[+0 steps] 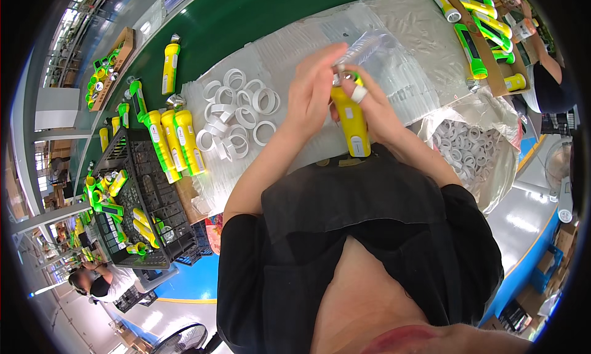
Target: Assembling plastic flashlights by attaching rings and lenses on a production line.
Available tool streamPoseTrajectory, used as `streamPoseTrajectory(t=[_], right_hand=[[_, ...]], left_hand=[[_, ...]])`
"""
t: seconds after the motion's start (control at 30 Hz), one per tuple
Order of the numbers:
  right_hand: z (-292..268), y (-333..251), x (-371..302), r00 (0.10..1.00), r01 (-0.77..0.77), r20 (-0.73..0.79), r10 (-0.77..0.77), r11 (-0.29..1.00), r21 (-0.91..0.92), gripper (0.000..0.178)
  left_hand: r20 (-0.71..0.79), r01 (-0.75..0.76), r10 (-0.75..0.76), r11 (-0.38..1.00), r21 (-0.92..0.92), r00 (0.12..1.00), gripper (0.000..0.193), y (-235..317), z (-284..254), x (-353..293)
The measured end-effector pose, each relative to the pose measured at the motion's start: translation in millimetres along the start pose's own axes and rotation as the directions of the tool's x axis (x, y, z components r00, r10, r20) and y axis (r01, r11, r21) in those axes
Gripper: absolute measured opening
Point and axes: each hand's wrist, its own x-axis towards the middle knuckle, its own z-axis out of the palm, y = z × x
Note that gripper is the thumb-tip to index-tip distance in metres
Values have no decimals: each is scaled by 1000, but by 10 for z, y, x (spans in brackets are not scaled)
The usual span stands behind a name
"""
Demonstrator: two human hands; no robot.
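Before my chest, a yellow flashlight [353, 121] is held with its lamp end pointing away from me and its tail end near my apron. My right hand [377, 111] is closed around its upper body. A white ring [359, 94] shows at the right hand's fingers, beside the lamp end; whether it sits around the flashlight I cannot tell. My left hand [311, 89] has its fingers stretched out and lies along the left side of the lamp end. Part of the lamp end is hidden by the fingers. Several loose white rings [265, 100] lie left of my hands.
Yellow-green flashlights [172, 141] lie at the left, by a black crate [148, 197] holding more. A bag of white rings [468, 148] lies at the right. Flashlights fill a cardboard box [486, 52] at the far right. Clear plastic [375, 52] lies beyond my hands.
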Motion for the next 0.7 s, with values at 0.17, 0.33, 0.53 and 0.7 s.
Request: streamPoseTrajectory(t=[0.17, 0.33, 0.53, 0.7], right_hand=[[-324, -101, -63, 985, 103, -136, -105, 994, -22, 40], [-380, -143, -128, 989, 58, -133, -60, 998, -16, 40], [-286, -150, -111, 1000, -20, -5, 19, 998, -65, 39], [-97, -158, -40, 984, -48, 156, 87, 970, -237, 47]], left_hand=[[112, -12, -139, 573, 819, 984, 61, -636, 97, 112], [144, -3, -142, 701, 713, 979, 58, -826, 53, 98], [136, -16, -39, 924, 382, 990, 45, -256, -124, 76], [215, -94, 20, 934, 344, 976, 36, 136, -215, -129]])
